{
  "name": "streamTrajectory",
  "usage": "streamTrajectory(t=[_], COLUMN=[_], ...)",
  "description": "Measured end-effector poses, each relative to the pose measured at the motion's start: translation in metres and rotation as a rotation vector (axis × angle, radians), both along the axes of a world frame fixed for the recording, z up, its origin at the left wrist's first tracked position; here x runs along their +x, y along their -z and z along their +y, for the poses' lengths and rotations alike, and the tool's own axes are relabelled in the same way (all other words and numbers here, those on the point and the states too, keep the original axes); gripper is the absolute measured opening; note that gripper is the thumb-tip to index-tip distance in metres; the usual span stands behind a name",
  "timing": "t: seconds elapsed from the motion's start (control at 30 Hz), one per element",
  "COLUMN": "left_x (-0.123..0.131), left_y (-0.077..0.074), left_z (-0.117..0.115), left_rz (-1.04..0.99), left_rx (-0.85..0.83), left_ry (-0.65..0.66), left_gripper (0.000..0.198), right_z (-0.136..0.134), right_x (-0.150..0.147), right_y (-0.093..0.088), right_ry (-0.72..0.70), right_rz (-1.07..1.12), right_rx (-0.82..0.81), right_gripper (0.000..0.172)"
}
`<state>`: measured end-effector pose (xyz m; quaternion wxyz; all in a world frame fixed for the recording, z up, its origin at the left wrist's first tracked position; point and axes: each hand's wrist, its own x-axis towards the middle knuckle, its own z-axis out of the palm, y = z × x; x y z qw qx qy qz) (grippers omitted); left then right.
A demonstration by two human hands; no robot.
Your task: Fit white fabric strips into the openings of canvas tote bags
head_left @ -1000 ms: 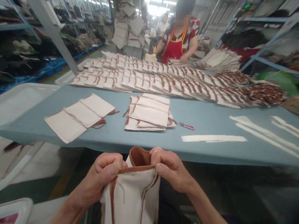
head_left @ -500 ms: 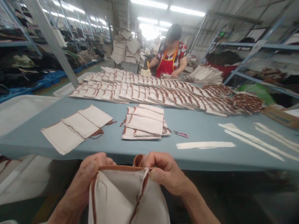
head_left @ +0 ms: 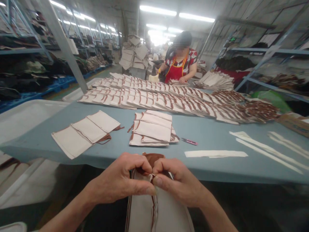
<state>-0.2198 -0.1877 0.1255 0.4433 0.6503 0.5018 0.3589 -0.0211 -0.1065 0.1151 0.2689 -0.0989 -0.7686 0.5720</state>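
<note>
A cream fabric bag (head_left: 141, 212) with brown-bound seams hangs below the table's front edge, its seam side toward me. My left hand (head_left: 131, 177) is closed, thumb and fingers pinching the top of the seam. Right beside it, my right hand (head_left: 172, 180) pinches the same top edge, the fingertips of both almost touching. A brown strap or trim (head_left: 154, 158) loops up behind the fingers. On the table ahead lie a small stack of similar cream pieces (head_left: 152, 129) and a spread of flat cream pieces (head_left: 85, 132). Pink-handled thread snips (head_left: 189, 141) rest right of the stack.
Long overlapping rows of cream pieces (head_left: 145, 100) cover the far side of the blue-grey table (head_left: 210, 167). White strips (head_left: 216, 154) lie at right. A co-worker in a red apron (head_left: 175, 72) stands across the table. A metal post (head_left: 65, 48) rises at left, near a white bin (head_left: 31, 112).
My left hand has moved right from the bag's left corner to the seam beside my right hand. The bag's opening, spread before, is now gathered, and the view has shifted slightly.
</note>
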Motion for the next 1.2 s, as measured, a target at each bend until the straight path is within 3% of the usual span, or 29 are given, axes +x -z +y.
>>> streamTrajectory(t=[0.23, 0.5, 0.67, 0.87, 1.03, 1.2], left_x=[0.004, 0.003, 0.01, 0.012, 0.014, 0.009], left_y=[-0.007, -0.008, -0.005, 0.006, 0.014, 0.025], left_z=[0.004, 0.002, 0.001, -0.006, -0.016, -0.017], left_rz=[0.122, 0.336, 0.417, 0.426, 0.495, 0.561], left_rx=[-0.037, 0.024, 0.19, 0.276, 0.414, 0.608], left_ry=[0.041, 0.076, 0.059, 0.011, -0.031, 0.02], left_gripper=[0.02, 0.019, 0.02, 0.023, 0.018, 0.024], right_z=[0.001, 0.004, 0.005, -0.003, -0.007, -0.01], right_x=[0.011, 0.011, 0.012, 0.009, 0.003, -0.003], right_y=[0.003, 0.011, 0.011, 0.012, 0.016, 0.028], right_ry=[0.058, 0.078, 0.155, 0.222, 0.236, 0.162], right_rz=[-0.118, -0.171, -0.238, -0.343, -0.249, -0.156], right_rx=[0.077, 0.162, 0.274, 0.428, 0.295, -0.158], right_gripper=[0.019, 0.018, 0.013, 0.012, 0.011, 0.013])
